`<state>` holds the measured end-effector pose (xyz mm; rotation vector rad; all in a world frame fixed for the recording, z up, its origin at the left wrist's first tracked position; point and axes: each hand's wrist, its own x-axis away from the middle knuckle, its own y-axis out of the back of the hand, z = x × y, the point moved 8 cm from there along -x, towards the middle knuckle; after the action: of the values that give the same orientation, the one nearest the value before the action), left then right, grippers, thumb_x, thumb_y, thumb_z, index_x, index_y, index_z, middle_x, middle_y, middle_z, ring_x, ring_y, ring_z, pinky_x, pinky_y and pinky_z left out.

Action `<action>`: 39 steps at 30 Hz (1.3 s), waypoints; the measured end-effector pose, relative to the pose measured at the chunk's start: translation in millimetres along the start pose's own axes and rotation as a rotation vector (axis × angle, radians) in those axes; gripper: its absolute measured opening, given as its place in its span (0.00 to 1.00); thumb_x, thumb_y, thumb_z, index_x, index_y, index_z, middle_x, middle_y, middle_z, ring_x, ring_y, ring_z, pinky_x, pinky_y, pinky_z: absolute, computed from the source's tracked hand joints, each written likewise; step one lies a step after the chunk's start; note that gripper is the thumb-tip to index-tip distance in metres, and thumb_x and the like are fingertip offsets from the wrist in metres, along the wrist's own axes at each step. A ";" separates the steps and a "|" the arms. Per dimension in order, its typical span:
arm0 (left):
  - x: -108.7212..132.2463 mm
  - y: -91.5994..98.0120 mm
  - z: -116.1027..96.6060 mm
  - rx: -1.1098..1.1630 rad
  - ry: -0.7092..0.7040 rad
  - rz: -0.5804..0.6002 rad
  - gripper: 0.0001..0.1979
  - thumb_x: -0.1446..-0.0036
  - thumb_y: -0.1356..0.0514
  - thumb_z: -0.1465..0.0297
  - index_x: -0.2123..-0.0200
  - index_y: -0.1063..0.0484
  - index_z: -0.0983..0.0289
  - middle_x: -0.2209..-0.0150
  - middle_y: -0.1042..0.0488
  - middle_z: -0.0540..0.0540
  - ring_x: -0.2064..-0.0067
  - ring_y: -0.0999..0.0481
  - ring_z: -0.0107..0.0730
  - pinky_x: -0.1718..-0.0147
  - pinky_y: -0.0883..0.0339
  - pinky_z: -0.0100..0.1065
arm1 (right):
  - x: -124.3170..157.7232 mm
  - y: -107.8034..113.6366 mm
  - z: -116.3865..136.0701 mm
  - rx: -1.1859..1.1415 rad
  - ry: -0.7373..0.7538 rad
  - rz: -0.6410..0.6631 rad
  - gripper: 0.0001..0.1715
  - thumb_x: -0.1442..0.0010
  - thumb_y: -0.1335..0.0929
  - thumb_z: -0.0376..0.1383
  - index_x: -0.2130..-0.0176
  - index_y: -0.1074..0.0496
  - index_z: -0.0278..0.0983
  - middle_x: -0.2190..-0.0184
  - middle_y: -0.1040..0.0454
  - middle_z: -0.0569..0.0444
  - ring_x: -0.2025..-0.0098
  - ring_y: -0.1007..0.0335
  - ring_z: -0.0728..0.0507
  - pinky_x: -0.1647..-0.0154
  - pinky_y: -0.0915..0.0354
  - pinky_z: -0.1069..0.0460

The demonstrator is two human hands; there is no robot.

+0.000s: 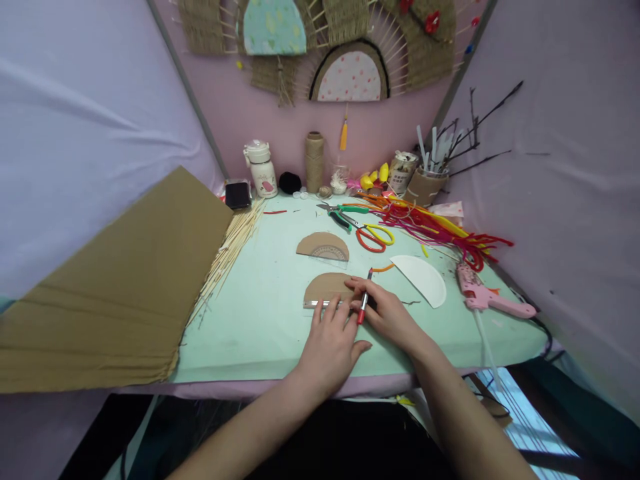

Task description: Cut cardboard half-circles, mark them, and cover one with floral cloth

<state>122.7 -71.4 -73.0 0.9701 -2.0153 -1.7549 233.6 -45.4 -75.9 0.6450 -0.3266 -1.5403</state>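
Observation:
My left hand (331, 341) lies flat with fingers spread, pressing a clear ruler (316, 304) against the straight edge of a brown cardboard half-circle (325, 287) on the mint table mat (260, 320). My right hand (387, 313) is closed around a red pen (364, 301), its tip down near the ruler. A second cardboard half-circle (323, 247) with a protractor on it lies just beyond. A white paper half-disc (421, 278) rests to the right of my right hand.
Pink glue gun (483, 297) at the right. Scissors (373, 235) and green pliers (345, 215) behind, beside red and yellow pipe cleaners (440, 230). Bamboo sticks (233, 247) and a big cardboard sheet (120, 293) at the left. A bottle (261, 168), twine spool (315, 160) and tool cup (425, 183) stand along the back.

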 end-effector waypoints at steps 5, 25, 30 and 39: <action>-0.8 4.8 -0.5 0.021 0.002 -0.004 0.26 0.40 0.41 0.59 0.43 0.35 0.66 0.44 0.31 0.63 0.40 0.36 0.50 0.38 0.48 0.55 | 0.0 0.2 1.3 -0.006 0.012 0.002 0.04 0.38 0.35 0.35 0.60 0.33 0.41 0.46 0.27 0.49 0.38 0.37 0.41 0.42 0.38 0.43; -3.3 12.6 13.2 0.018 -0.125 -0.183 0.14 0.37 0.47 0.77 0.49 0.30 0.69 0.49 0.25 0.61 0.47 0.27 0.41 0.49 0.29 0.41 | 0.5 1.2 -1.6 -0.011 0.017 -0.008 0.03 0.39 0.34 0.35 0.62 0.33 0.42 0.46 0.27 0.49 0.40 0.35 0.40 0.43 0.37 0.41; -4.6 13.0 13.9 0.012 -0.124 -0.163 0.14 0.37 0.47 0.76 0.50 0.29 0.67 0.49 0.24 0.59 0.48 0.26 0.39 0.50 0.29 0.38 | 0.8 1.8 -1.3 -0.019 0.015 -0.009 0.03 0.39 0.34 0.35 0.62 0.33 0.42 0.45 0.27 0.49 0.41 0.34 0.40 0.43 0.37 0.41; -6.9 14.0 9.6 0.003 -0.089 -0.099 0.11 0.35 0.48 0.74 0.53 0.28 0.68 0.54 0.23 0.59 0.51 0.28 0.38 0.53 0.29 0.38 | 0.9 -1.9 -1.2 0.007 -0.003 0.008 0.03 0.39 0.35 0.38 0.64 0.35 0.42 0.45 0.27 0.47 0.38 0.37 0.39 0.41 0.39 0.40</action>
<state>117.7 -59.3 -60.2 1.0261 -2.0565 -1.8789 232.8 -45.9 -78.1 0.6469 -0.3366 -1.5331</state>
